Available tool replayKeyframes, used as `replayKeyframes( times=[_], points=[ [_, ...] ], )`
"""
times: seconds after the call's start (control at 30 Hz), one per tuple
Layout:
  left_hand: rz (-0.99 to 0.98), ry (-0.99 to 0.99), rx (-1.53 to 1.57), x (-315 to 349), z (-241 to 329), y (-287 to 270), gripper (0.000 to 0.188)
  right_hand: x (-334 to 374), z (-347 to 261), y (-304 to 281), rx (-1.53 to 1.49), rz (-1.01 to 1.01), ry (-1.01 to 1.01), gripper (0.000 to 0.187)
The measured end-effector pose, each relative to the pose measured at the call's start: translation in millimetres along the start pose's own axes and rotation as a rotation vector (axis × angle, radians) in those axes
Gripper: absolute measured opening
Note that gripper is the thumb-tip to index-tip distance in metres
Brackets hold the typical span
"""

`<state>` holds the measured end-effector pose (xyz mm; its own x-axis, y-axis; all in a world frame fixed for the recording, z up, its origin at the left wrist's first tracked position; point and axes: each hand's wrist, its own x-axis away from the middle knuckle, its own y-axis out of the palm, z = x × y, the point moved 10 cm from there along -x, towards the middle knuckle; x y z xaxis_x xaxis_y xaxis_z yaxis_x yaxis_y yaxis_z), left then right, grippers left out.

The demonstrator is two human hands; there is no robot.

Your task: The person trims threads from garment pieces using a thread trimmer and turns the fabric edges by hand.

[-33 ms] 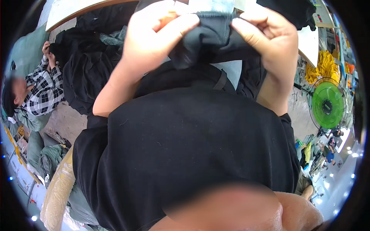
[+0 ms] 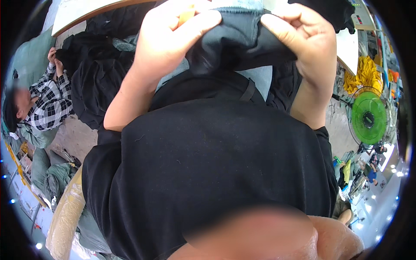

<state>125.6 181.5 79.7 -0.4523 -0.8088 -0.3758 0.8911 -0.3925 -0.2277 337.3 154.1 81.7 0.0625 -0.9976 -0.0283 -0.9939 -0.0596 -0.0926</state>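
Note:
At the top middle, a piece of black cloth with a stitched seam is stretched between my two hands. My left hand pinches its left side, thumb on top along the upper edge. A small orange thing shows by the fingers of that hand; what it is I cannot tell. My right hand grips the cloth right of the seam, thumb pressed on it and fingers curled behind. Pale bluish material lies along the cloth's upper edge. The lower part of the cloth hangs in loose folds toward my lap.
White table edges are at the upper left and right. Dark garments are heaped on the left, beside a person in a checked shirt. A green fan stands at the right, below a yellow cloth pile. A wrapped roll leans at the lower left.
My left hand has shifted slightly left. The black cloth is spread a little wider between the hands, and its folds have changed shape. Both hands keep their grip.

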Motion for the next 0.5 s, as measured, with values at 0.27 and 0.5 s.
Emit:
replayKeyframes(
  times=[0.27, 0.5],
  points=[
    [0.107, -0.227, 0.518, -40.0, -38.9, 10.1, 0.033, -34.3, 10.6, -5.2, 0.154, 0.123, 0.001, 0.01],
    [-0.027, -0.076, 0.156, -59.7, -19.1, 8.8, 0.052, -49.7, 15.1, -1.8, 0.139, 0.125, -0.069, 0.01]
  ],
)
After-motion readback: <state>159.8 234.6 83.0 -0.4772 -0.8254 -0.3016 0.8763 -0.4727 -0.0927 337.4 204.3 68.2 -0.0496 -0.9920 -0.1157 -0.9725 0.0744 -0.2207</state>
